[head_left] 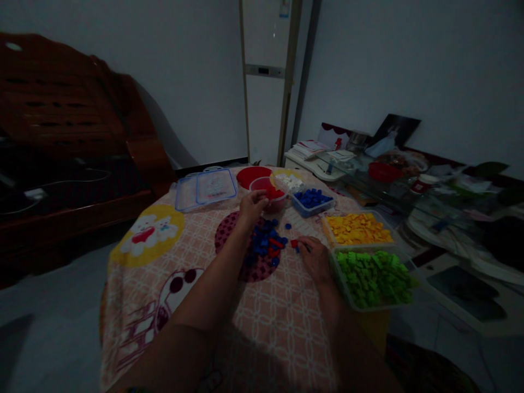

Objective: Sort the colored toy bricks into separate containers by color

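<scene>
My left hand is at the near left rim of a clear round tub with red pieces inside. Its fingers are curled together; whatever they may hold is too small and dark to make out. Over the cloth to the right, my right hand pinches a small red block at its fingertips, with a bit of blue just below. Between the hands lies a loose pile of blue pieces, with a few red pieces mixed in. One blue round piece lies apart from the pile.
Along the right edge stand boxes of green blocks and yellow blocks. Behind them are a box of blue blocks and white pieces. Clear lids and a red round lid lie on the patterned tablecloth.
</scene>
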A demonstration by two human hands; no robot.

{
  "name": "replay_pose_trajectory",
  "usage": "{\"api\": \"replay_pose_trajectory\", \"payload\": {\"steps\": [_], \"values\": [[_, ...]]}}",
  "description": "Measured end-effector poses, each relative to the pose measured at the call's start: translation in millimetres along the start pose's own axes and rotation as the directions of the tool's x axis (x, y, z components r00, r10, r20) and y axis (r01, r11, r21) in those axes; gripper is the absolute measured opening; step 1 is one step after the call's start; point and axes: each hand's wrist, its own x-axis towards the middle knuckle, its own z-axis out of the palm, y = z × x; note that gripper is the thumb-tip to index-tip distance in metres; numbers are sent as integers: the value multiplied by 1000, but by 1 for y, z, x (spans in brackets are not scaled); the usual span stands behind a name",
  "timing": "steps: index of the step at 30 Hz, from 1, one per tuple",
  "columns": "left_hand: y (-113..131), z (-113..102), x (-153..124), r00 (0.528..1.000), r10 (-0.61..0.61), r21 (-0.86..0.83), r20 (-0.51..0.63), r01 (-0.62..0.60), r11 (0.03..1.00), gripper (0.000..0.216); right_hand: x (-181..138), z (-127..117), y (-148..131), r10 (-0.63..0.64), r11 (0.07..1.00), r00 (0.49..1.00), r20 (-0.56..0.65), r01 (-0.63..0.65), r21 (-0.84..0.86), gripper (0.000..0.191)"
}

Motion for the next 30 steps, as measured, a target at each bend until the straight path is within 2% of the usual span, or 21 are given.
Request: {"api": "replay_pose_trajectory", "payload": {"steps": [3,6,9,12,15,17,20,23,26,30], "values": [[-4,1,2,999,43,-47,-2,-43,998,56,0,-1,-1,1,1000,1000,-6,-1,-6,23],[-5,3,3,994,92,-48,54,-89,995,60,0,-1,-2,0,1000,1000,-8,0,-6,24],[-4,7,0,980,90,19,176,-95,995,51,0,-1,-1,11,1000,1000,-9,-11,1,25],[-3,15,-7,943,57,163,327,-116,980,38,0,0,1,11,1000,1000,-19,-10,13,25],[2,26,-19,876,31,389,481,-244,888,31,0,0,1,33,999,998,-53,-31,37,25],[7,33,-29,797,-32,500,603,-346,794,29,1,0,0,59,997,996,-72,-54,62,25],[14,41,-43,672,-125,541,730,-456,707,28,2,0,0,66,995,995,-73,-61,74,25],[15,47,-53,572,-177,526,801,-531,664,28,3,-1,1,51,998,996,-74,-47,52,25],[10,49,-55,536,-196,529,822,-588,612,30,3,-1,1,35,998,996,-79,-31,49,25],[6,49,-53,562,-190,563,805,-621,545,25,2,-1,0,39,998,995,-89,-34,46,25]]}}
